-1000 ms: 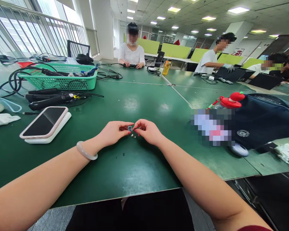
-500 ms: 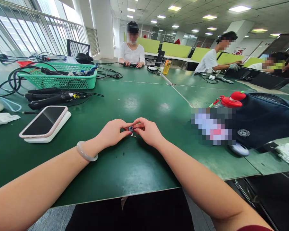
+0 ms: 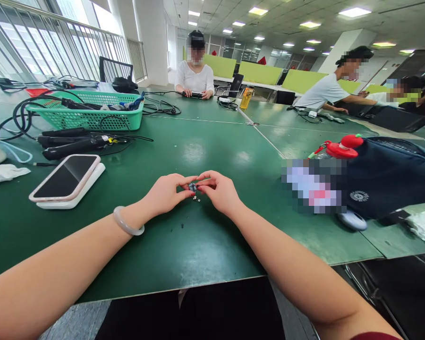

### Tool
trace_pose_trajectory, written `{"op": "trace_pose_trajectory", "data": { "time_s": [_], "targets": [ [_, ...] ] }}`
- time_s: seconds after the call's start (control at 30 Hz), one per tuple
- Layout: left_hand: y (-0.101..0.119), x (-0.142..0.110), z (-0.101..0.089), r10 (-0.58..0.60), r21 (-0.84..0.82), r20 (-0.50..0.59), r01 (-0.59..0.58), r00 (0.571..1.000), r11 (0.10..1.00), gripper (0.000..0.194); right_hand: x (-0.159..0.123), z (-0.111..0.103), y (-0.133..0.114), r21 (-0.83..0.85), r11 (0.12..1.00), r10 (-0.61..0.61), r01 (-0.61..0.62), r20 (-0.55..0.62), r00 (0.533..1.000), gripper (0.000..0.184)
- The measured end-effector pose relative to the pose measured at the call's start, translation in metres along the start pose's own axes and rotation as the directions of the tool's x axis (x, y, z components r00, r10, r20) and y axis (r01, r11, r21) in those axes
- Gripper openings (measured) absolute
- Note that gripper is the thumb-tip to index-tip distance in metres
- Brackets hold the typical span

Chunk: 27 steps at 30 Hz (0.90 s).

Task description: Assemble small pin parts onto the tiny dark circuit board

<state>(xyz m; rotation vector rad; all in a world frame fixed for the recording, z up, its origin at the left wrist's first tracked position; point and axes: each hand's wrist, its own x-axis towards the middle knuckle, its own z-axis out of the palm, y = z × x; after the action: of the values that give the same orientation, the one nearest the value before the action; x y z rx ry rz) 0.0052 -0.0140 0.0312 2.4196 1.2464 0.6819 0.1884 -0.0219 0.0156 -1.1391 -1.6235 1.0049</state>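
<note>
Between my fingertips is a small dark electronic part [image 3: 192, 187], like a tiny circuit board; its exact kind is too small to tell. My left hand [image 3: 165, 192] pinches it from the left, thumb below and forefinger above. From the right, my right hand [image 3: 217, 191] closes thumb and fingers on its other side, hiding part of it. Just under the fingertips are tiny pale metallic bits [image 3: 197, 199]. Two dark specks [image 3: 182, 226] lie nearer to me on the green table [image 3: 212, 255].
To the left lie a phone [image 3: 66, 177] on a white box, black handheld devices [image 3: 74, 145] and a green basket [image 3: 88, 123] with cables. A dark bag [image 3: 393, 174] and a computer mouse [image 3: 352, 220] are at right. A person [image 3: 195, 78] sits opposite; another [image 3: 326, 89] leans over equipment.
My fingers have shifted slightly around the small part, which still sits between both hands. The person at the far right has leaned further right over the black equipment.
</note>
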Motion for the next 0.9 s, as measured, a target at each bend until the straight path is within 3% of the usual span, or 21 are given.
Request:
{"op": "trace_pose_trajectory", "data": {
  "time_s": [0.3, 0.9],
  "targets": [
    [0.0004, 0.0009, 0.0008, -0.126, -0.176, 0.026, 0.129, 0.992, 0.976, 0.049, 0.0014, 0.0014, 0.0033, 0.034, 0.999, -0.012, 0.012, -0.011, 1.0, 0.019],
    [0.0023, -0.0016, 0.0001, -0.011, -0.096, -0.004, 0.011, 1.0, 0.995, 0.053, -0.0013, 0.0027, 0.0056, -0.096, 0.992, -0.079, 0.08, 0.017, 0.997, 0.024]
  ]
}}
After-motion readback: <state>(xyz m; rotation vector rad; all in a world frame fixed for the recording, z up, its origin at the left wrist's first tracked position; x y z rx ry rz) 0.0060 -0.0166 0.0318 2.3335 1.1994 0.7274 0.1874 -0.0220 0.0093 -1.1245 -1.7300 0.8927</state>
